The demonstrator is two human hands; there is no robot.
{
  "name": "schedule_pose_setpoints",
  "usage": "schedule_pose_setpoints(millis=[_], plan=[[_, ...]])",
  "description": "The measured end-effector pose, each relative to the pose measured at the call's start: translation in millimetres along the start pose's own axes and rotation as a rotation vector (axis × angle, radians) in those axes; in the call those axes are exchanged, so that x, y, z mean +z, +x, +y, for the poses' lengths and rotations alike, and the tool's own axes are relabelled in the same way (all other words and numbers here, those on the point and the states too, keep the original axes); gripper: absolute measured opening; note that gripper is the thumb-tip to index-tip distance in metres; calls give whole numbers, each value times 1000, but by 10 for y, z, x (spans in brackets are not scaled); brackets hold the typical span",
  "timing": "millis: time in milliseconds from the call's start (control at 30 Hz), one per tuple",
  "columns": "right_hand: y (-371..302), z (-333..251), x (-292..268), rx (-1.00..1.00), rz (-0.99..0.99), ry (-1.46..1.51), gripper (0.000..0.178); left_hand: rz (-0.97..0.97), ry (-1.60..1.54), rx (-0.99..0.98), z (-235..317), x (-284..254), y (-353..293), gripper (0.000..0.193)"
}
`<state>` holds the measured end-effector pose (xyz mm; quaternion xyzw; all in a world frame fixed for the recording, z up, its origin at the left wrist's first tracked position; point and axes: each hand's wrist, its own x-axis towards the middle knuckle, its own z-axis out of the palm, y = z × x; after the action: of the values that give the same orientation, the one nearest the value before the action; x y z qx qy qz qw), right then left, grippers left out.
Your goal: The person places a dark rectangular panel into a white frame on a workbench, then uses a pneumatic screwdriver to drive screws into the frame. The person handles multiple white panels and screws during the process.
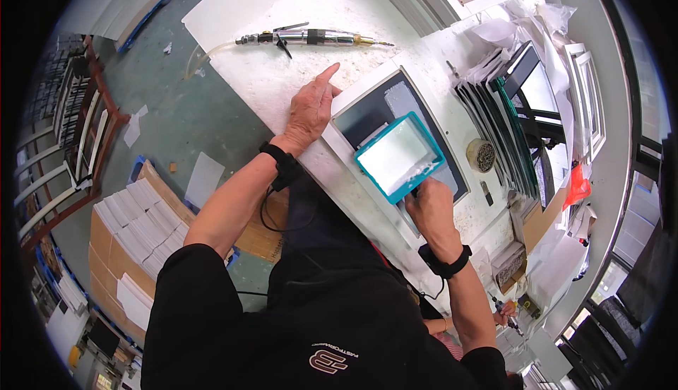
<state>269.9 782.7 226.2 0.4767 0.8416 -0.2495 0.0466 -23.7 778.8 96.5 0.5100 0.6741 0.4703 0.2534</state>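
My right hand (432, 210) is closed at the near edge of a teal-rimmed rectangular tray-like thing (374, 157) with a bright white inside. It is tilted above a white frame (344, 151) with a dark panel (354, 121), which lies flat on the white bench. A pale textured strip (401, 98) shows on the panel beyond the teal rim. Beside the frame's left corner, my left hand (311, 111) rests with its index finger stretched out; its other fingers are partly hidden. Past that fingertip lies a silver air tool (314, 37) with a thin bit and a hose.
A round tin of small metal pieces (481, 155) stands right of the frame. Dark panels (487, 125) lean in a row beyond it. At lower right, another person's hand (504, 313) holds a tool. Stacked white strips (138, 220) stand in a carton at left.
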Motion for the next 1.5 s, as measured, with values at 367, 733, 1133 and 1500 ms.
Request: schedule_pose_setpoints(millis=[367, 733, 1133, 1500], plan=[[695, 35, 68, -46, 271, 261, 17, 54, 227, 126, 5, 55, 50, 42], [-98, 696, 89, 91, 155, 64, 15, 8, 416, 160, 107, 138, 69, 47], [-2093, 1184, -5, 480, 370, 283, 16, -14, 418, 188, 64, 173, 71, 42], [-3128, 1424, -762, 1096, 599, 448, 37, -32, 345, 156, 158, 238, 46, 31]])
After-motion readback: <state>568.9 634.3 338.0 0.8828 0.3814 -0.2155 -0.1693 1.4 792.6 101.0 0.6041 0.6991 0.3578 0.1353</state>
